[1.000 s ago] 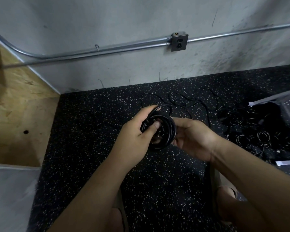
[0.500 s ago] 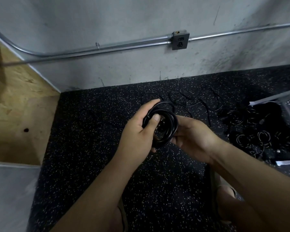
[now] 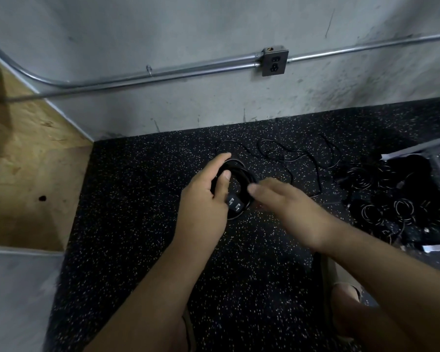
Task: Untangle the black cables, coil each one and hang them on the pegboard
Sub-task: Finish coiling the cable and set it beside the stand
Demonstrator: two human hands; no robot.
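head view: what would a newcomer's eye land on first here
Two hands at the centre: the left hand grips a coiled black cable, its plug showing below the thumb, with the blurred right hand beside it. Loose cables sprawl on the speckled floor behind, and a heap of coiled cables lies at the right.

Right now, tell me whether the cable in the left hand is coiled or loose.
Coiled: the cable sits in tight round loops, gripped by the left hand.

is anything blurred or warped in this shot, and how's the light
Head view: the right hand is smeared by motion; the left hand and coiled cable are sharper; the wall conduit bows from wide-angle distortion; light is dim, so the cable pile nearly merges into the floor.
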